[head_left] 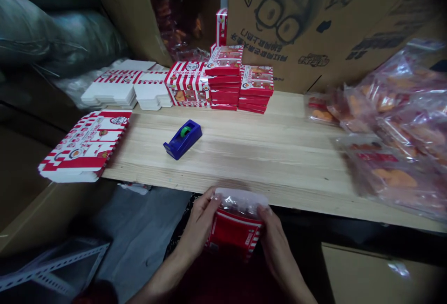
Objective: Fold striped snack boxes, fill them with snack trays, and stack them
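Observation:
Both hands hold a red-and-white striped carton (pixel 234 233) in front of the table's near edge. My left hand (pixel 199 222) grips its left side, thumb near the top. My right hand (pixel 274 229) is closed on the right side. The carton's white flap (pixel 240 195) stands up on the far side, and clear shiny plastic (pixel 235 206) shows at the opening. What lies deeper inside is hidden. Beyond the hands, a blue tape dispenser (pixel 183 140) with a green core rests on the wooden table (pixel 244 155).
Flat cartons (pixel 87 143) lie stacked at the table's left edge, with more white stacks (pixel 111 92) behind. Folded red-and-white boxes (pixel 223 85) are piled at the back. Clear bags with orange contents (pixel 394 131) heap on the right. A large cardboard box (pixel 314 34) stands behind.

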`<state>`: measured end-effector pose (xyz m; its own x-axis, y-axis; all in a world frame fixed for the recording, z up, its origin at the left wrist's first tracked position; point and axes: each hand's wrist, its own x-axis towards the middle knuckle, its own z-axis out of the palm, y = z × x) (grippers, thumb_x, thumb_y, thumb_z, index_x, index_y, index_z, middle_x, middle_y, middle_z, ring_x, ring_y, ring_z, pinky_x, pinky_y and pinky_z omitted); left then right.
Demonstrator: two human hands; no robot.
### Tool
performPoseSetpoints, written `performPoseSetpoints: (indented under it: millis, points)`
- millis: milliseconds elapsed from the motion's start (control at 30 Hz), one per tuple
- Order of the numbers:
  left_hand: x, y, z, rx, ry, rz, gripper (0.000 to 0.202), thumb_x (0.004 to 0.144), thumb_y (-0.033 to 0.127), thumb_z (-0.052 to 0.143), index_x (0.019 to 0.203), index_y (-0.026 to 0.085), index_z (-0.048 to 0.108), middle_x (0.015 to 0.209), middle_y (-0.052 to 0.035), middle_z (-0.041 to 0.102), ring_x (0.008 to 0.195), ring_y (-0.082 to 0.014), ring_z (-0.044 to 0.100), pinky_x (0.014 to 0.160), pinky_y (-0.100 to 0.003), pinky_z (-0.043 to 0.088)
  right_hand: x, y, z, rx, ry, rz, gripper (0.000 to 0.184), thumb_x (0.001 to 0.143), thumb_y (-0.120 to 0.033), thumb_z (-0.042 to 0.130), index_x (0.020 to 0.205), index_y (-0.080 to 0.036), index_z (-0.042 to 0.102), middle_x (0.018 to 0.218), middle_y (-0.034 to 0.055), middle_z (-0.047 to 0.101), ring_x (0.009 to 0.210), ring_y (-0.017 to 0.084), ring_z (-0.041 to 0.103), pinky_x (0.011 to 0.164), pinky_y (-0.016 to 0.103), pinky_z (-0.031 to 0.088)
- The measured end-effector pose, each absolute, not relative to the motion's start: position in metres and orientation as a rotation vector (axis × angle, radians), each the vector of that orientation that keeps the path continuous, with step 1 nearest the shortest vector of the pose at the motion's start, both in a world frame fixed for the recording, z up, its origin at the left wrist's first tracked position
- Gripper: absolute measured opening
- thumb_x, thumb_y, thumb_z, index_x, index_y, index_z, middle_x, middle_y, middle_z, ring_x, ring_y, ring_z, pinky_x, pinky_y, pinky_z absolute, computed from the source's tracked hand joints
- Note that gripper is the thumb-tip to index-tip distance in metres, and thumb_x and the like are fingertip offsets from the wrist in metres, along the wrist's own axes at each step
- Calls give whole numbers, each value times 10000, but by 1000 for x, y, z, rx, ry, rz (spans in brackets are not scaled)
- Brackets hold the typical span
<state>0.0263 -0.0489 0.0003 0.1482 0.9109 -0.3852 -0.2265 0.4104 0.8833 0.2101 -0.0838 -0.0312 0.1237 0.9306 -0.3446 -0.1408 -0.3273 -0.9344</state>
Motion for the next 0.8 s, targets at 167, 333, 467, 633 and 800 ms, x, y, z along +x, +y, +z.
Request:
performPoseSetpoints:
  millis: [167, 333, 467, 633, 800]
  points:
    - [32, -43, -5, 660, 1128, 1009, 71, 851, 259, 678, 884, 203, 708, 800, -3, 718, 672, -152, 592, 658, -265, 474, 201, -75, -20, -1447, -575, 1495, 342, 855, -487, 691, 1069, -229, 762, 1058, 57, 803, 1030, 307, 725, 874, 423, 595]
    - [24, -39, -11, 551, 1034, 942, 172, 847, 282, 724, 997, 199, 737, 908, -40, 770, 765, -183, 683, 737, -298, 511, 194, -63, -17, -1366, -400, 1551, 207, 750, -378, 755, 902, -238, 759, 849, 17, 791, 832, 279, 736, 800, 414, 596]
    - [10, -36, -12, 457, 860, 865, 359, 911, 486, 689, 1091, 180, 742, 1083, -108, 782, 1057, -281, 715, 956, -397, 519, 199, -62, -23, -1357, -367, 1537, 213, 741, -374, 774, 903, -236, 759, 871, 26, 795, 895, 288, 737, 853, 425, 586]
    - [7, -34, -14, 299, 982, 889, 282, 779, 299, 843, 988, 130, 760, 1021, -107, 801, 1003, -261, 731, 936, -346, 514, 200, -64, -32, -1363, -361, 1521, 252, 767, -391, 784, 971, -246, 757, 977, 8, 810, 1015, 281, 728, 945, 406, 556]
    - [7, -26, -16, 274, 1089, 925, 202, 675, 154, 839, 859, 132, 758, 763, -29, 770, 666, -152, 675, 706, -256, 513, 202, -60, -22, -1195, -322, 1711, 403, 780, -618, 733, 948, -254, 782, 974, 43, 820, 1114, 336, 709, 984, 474, 556]
